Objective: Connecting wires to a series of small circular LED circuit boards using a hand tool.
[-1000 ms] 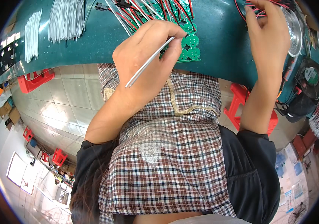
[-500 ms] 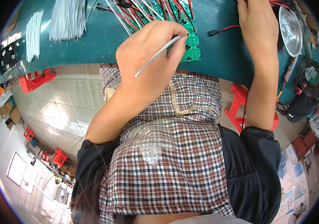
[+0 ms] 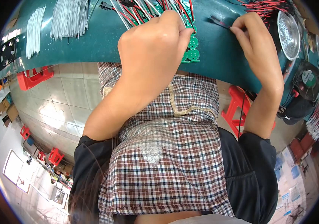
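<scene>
My left hand is closed in a pinch over the left side of a panel of round green circuit boards. Its fingertips meet at the panel, and what they hold is hidden behind the hand. Red, black and white wires stand up from the far part of the panel, behind that hand. To the right, my right hand pinches the end of a short lead with a black plug connector. The connector points left, slightly blurred, above the green table mat.
Bundles of white wires lie at the left. A pile of red leads and a round metal dish sit at the far right, near a small fan. A red stool stands below the table edge.
My right hand has drawn back from the far red leads and now pinches the connector lead. My left hand has turned and moved slightly up; the white wire seen in it no longer shows.
</scene>
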The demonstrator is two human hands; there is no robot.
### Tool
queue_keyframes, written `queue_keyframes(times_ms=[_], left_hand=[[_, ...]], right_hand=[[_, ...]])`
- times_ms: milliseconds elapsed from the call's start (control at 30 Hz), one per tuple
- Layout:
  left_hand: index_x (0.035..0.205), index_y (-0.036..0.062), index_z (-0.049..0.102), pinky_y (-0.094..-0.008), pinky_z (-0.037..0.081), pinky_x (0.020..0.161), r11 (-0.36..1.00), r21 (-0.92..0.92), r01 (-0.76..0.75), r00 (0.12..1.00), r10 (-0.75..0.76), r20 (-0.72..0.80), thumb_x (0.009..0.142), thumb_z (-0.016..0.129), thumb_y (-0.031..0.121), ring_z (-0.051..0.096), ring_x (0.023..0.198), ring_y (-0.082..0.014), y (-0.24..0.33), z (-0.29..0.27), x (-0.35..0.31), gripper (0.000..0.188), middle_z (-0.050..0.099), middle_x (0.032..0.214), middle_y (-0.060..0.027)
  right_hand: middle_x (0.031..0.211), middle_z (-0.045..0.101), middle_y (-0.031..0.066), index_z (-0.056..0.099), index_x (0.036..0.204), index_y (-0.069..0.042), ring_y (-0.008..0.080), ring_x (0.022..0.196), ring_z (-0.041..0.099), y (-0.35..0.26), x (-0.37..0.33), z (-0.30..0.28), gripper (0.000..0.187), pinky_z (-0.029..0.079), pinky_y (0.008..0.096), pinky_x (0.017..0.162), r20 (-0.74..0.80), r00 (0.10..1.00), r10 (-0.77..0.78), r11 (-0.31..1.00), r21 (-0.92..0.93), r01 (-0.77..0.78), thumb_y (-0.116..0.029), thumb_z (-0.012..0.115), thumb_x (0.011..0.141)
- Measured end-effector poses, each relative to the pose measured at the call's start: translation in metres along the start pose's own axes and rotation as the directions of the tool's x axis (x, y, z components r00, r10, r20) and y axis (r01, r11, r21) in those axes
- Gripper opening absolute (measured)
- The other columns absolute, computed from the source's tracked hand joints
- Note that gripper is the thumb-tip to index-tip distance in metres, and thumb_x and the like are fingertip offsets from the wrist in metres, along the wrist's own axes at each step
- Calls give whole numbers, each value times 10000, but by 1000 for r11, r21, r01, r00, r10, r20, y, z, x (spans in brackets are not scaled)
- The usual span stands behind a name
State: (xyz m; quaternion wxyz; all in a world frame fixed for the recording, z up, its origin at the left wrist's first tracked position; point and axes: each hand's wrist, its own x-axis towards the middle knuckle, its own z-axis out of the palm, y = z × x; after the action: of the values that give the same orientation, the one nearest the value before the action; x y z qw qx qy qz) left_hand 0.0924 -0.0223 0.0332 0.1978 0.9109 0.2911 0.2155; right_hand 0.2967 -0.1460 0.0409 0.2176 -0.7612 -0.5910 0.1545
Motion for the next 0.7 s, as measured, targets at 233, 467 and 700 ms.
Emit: queue_keyframes(times_ms=[233,467,700], left_hand=[[848,105,673,-255,455,483,1000,1,-21,999,21,-49,794,821,156,636,537,-106,-1,7,-3,166,668,639,15],[876,97,701,-230,462,506,994,-83,65,998,-64,9,803,817,135,611,545,-72,8,-15,-5,142,663,654,5],[980,30,734,-162,454,590,888,-398,229,960,-273,-55,906,749,78,638,697,-50,-39,-89,-15,89,699,822,12]], right_hand=[[936,697,67,640,1122,34,124,761,643,-1,-12,-4,184,508,230,698,-183,879,440,760,597,-256,-42,656,956],[998,729,129,670,1058,91,176,831,728,-17,-17,34,161,582,262,756,-244,798,551,580,800,-156,22,694,915],[999,727,151,674,1050,95,178,828,728,-22,-22,40,145,584,260,744,-233,810,538,595,786,-169,13,679,930]])
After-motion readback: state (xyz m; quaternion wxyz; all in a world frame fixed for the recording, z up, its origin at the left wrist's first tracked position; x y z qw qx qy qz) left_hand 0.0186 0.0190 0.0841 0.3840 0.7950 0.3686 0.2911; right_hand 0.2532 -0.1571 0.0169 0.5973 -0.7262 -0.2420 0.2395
